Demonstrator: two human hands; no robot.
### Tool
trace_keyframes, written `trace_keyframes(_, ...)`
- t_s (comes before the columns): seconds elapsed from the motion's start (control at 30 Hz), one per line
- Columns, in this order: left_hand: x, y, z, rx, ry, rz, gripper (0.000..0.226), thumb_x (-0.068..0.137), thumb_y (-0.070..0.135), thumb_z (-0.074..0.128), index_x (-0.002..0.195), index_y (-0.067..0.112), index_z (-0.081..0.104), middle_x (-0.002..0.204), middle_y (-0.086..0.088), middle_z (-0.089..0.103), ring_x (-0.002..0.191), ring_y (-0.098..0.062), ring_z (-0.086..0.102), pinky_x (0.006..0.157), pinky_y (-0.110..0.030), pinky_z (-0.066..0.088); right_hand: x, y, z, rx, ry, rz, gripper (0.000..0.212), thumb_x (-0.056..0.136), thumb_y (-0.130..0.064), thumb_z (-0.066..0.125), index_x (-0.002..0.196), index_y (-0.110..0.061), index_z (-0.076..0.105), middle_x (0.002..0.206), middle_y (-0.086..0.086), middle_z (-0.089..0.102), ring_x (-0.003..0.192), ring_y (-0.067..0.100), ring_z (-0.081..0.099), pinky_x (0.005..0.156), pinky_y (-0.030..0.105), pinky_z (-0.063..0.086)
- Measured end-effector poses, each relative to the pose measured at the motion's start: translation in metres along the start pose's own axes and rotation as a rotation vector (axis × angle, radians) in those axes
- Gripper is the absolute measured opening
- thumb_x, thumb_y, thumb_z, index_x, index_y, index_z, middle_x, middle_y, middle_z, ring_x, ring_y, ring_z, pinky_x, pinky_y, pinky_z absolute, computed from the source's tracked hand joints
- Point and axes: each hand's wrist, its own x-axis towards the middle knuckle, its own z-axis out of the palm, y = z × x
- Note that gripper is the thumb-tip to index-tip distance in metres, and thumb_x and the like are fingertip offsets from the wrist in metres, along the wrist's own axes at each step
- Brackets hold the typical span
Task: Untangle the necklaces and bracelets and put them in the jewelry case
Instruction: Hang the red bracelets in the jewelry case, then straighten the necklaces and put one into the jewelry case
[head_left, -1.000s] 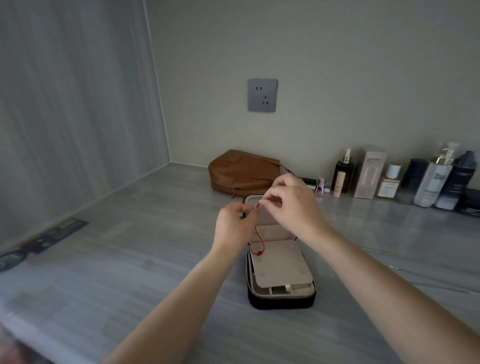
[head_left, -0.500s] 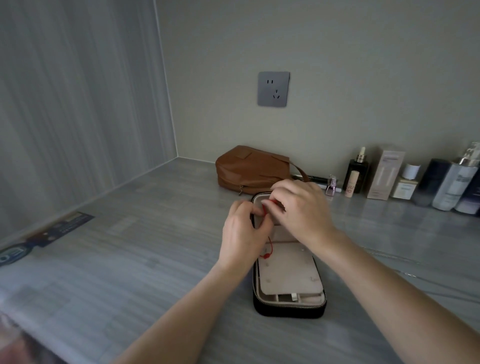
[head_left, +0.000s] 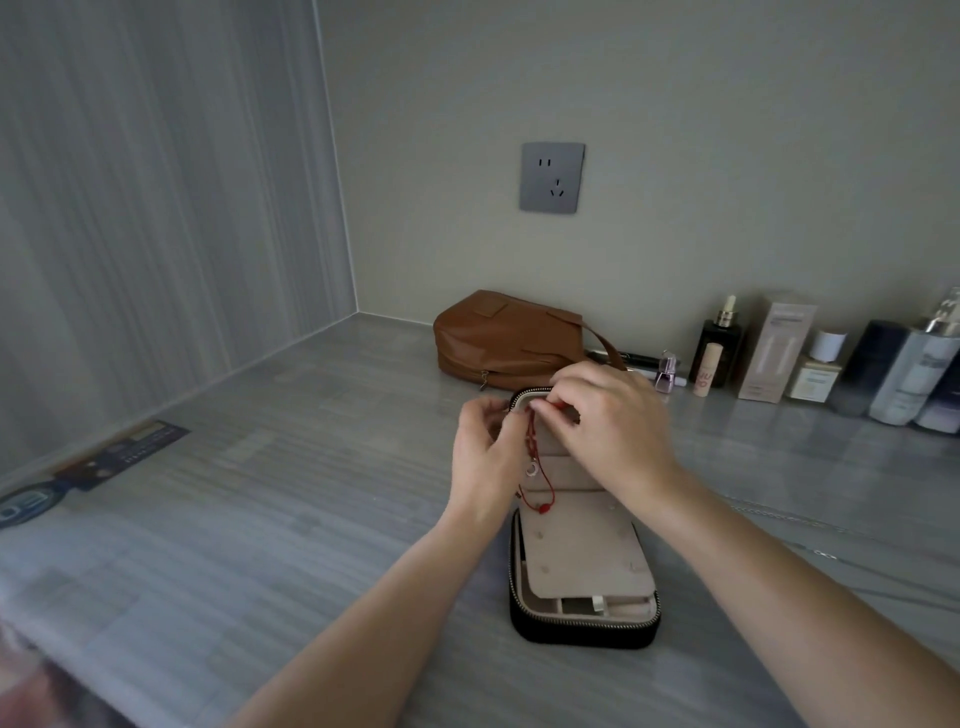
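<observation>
Left hand (head_left: 485, 460) and right hand (head_left: 615, 428) pinch a red cord bracelet (head_left: 531, 441) over the far half of the open jewelry case (head_left: 582, 631); its loop hangs between them. Fingertip contact mostly hidden.

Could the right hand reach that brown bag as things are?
Probably yes: the brown bag lies just behind the right hand, nothing between, but it pinches the red cord now.

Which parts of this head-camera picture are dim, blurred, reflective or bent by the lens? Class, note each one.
Head view: light is dim and even, without hard shadows; head view: the glossy counter faintly mirrors the bottles at right; head view: the wall corner leans, wide-angle distortion; head view: the bottom-left corner is smeared, the red cord and jewelry case fairly sharp.
</observation>
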Motion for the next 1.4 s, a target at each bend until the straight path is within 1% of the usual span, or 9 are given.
trace_keyframes(0.1, 0.001, -0.001, 0.001, 0.110, -0.059, 0.044, 0.004, 0.093, 0.022, 0.051, 0.092, 0.020, 0.054, 0.076, 0.008, 0.057, 0.065, 0.003, 0.053, 0.055, -0.005, 0.041, 0.001, -0.002, -0.004, -0.008, -0.010, 0.007, 0.021, 0.072, -0.033, 0.067, 0.061, -0.015, 0.066, 0.077, -0.004, 0.070, 0.064, 0.022, 0.065, 0.063, 0.028, 0.047)
trace_keyframes(0.2, 0.001, -0.006, 0.001, 0.196, -0.094, 0.113, 0.019, 0.090, 0.017, 0.055, 0.076, 0.028, 0.049, 0.068, 0.009, 0.053, 0.058, 0.004, 0.050, 0.055, -0.008, 0.040, 0.000, -0.002, -0.004, 0.004, -0.027, 0.018, 0.021, 0.073, -0.032, 0.067, 0.061, -0.014, 0.066, 0.079, -0.003, 0.070, 0.064, 0.023, 0.065, 0.064, 0.029, 0.048)
trace_keyframes(0.53, 0.005, -0.010, -0.005, 0.086, -0.130, 0.075, 0.021, 0.088, 0.013, 0.059, 0.085, 0.033, 0.054, 0.078, 0.008, 0.062, 0.069, -0.002, 0.057, 0.065, -0.017, 0.049, -0.009, -0.003, -0.008, -0.025, -0.106, 0.087, 0.019, 0.074, -0.026, 0.065, 0.062, -0.012, 0.064, 0.103, 0.007, 0.064, 0.090, 0.030, 0.061, 0.076, 0.039, 0.047)
trace_keyframes(0.87, 0.008, -0.018, -0.009, 0.005, -0.279, 0.012, 0.026, 0.085, 0.010, 0.063, 0.103, 0.025, 0.053, 0.096, 0.001, 0.065, 0.090, -0.012, 0.062, 0.082, -0.027, 0.052, -0.042, 0.004, -0.031, -0.077, -0.362, -0.067, 0.030, 0.079, -0.048, 0.048, 0.074, -0.029, 0.070, 0.142, 0.011, 0.043, 0.131, 0.028, 0.026, 0.105, 0.039, 0.014)
trace_keyframes(1.13, 0.004, -0.022, -0.005, 0.067, -0.285, -0.104, 0.040, 0.079, 0.008, 0.070, 0.114, 0.009, 0.051, 0.095, -0.002, 0.066, 0.085, -0.014, 0.064, 0.076, -0.029, 0.055, -0.094, 0.040, -0.119, -0.110, -0.481, 0.081, 0.047, 0.080, -0.059, 0.038, 0.087, -0.026, 0.070, 0.145, 0.010, 0.038, 0.131, 0.023, 0.022, 0.103, 0.051, 0.031)
trace_keyframes(1.2, 0.005, -0.020, -0.005, 0.104, -0.289, -0.112, 0.050, 0.074, 0.013, 0.076, 0.115, 0.003, 0.051, 0.098, -0.008, 0.067, 0.087, -0.020, 0.066, 0.071, -0.028, 0.056, -0.107, 0.052, -0.143, -0.136, -0.495, 0.123, 0.049, 0.079, -0.061, 0.037, 0.088, -0.027, 0.071, 0.143, 0.010, 0.041, 0.129, 0.023, 0.025, 0.101, 0.052, 0.033)
trace_keyframes(1.27, 0.003, -0.014, -0.006, 0.147, -0.297, -0.143, 0.082, 0.057, 0.035, 0.087, 0.122, 0.005, 0.047, 0.109, -0.013, 0.065, 0.098, -0.025, 0.065, 0.075, -0.034, 0.057, -0.121, 0.063, -0.167, -0.122, -0.498, 0.179, 0.049, 0.078, -0.064, 0.038, 0.087, -0.028, 0.071, 0.141, 0.008, 0.043, 0.126, 0.023, 0.029, 0.100, 0.051, 0.033)
trace_keyframes(1.33, 0.001, -0.009, -0.003, 0.248, -0.295, -0.168, 0.122, 0.035, 0.058, 0.088, 0.135, 0.013, 0.036, 0.126, -0.013, 0.056, 0.116, -0.030, 0.055, 0.091, -0.048, 0.051, -0.134, 0.074, -0.190, -0.070, -0.502, 0.274, 0.045, 0.078, -0.065, 0.048, 0.087, -0.028, 0.071, 0.138, 0.006, 0.046, 0.126, 0.024, 0.033, 0.101, 0.048, 0.032)
trace_keyframes(1.4, -0.009, 0.006, 0.003, 0.446, -0.218, -0.164, 0.130, 0.040, 0.059, 0.085, 0.145, 0.022, 0.016, 0.145, -0.011, 0.034, 0.134, -0.030, 0.034, 0.107, -0.051, 0.035, -0.147, 0.086, -0.210, -0.035, -0.524, 0.360, 0.037, 0.073, -0.057, 0.055, 0.087, -0.027, 0.071, 0.136, 0.007, 0.047, 0.126, 0.028, 0.037, 0.103, 0.047, 0.031)
